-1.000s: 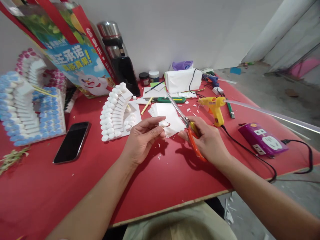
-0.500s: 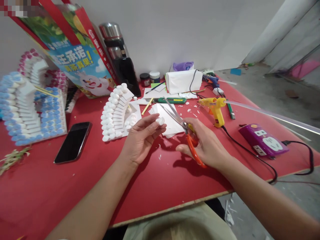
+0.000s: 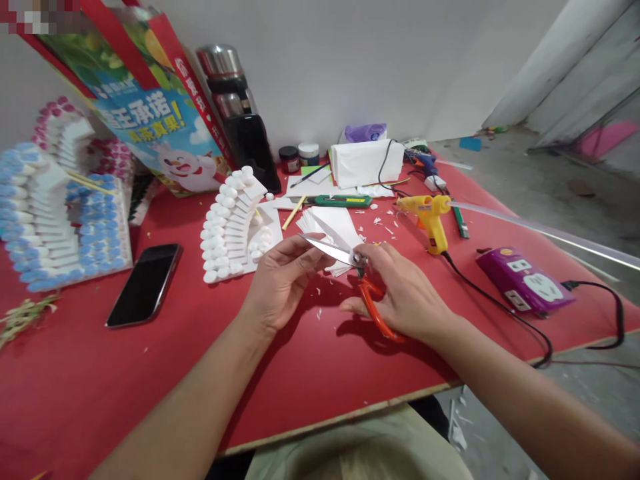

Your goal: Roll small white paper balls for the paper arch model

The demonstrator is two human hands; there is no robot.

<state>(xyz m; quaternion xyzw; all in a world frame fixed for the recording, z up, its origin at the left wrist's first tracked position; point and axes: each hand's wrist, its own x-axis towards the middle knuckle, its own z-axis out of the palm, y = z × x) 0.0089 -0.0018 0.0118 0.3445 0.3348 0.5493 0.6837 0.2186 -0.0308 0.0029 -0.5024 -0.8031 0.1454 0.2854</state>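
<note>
The thumb and fingertips of the person's left hand (image 3: 283, 283) are pinched together on a small, rounded white piece (image 3: 328, 240), held just above the red tabletop (image 3: 200, 393). The fingers of the right hand (image 3: 417, 287) are curled through the handles of a pair of scissors with orange grips and long silver blades (image 3: 336, 251). Their blades appear parted and reach leftward across the left fingertips; whether the metal touches the piece cannot be told. The light pinch probably leaves an edge of it bare, and both forearms slant inward, likely so that blade and piece meet in easy sight.

The piece looks pale and matte; the near blade and the fingers hide most of it, so its full outline cannot be made out. Beneath and behind it lies a fanned stack of white paper sheets (image 3: 311, 220), with tiny white scraps (image 3: 377, 221) scattered nearby. To the left stands a curved white model edged with round white tufts (image 3: 220, 233), perhaps set there for easy reach. Farther out, a yellow glue gun (image 3: 425, 217) rests on the right, and a black smartphone (image 3: 144, 285) lies flat on the left.
</note>
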